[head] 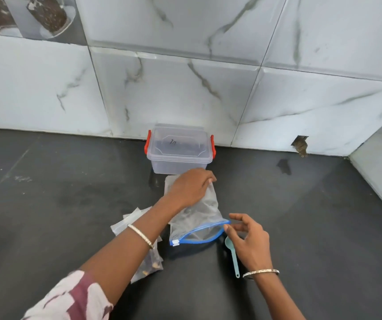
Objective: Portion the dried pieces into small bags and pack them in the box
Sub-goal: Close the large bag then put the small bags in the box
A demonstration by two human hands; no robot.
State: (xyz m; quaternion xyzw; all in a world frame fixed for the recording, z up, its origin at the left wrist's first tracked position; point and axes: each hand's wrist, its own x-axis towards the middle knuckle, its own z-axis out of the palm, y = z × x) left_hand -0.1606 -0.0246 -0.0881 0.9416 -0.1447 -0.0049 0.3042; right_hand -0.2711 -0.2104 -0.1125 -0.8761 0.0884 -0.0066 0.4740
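Counter point(324, 227): dark, matt, smeared in places. A small dark patch point(284, 166) lay on it near the back wall.
Wall tiles point(185, 88): white with grey marble veins, meeting the counter's far edge.
Picture tile point(24, 17): upper left, printed with brown shapes.
Broken gap point(300, 146): at the tiles' base, just above the patch.

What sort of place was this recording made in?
Probably a home kitchen: a dark, stone-like countertop runs up against marble-patterned wall tiles, with one tile printed with food. A lidded plastic storage box, a zip bag and a small spoon sit on the counter.
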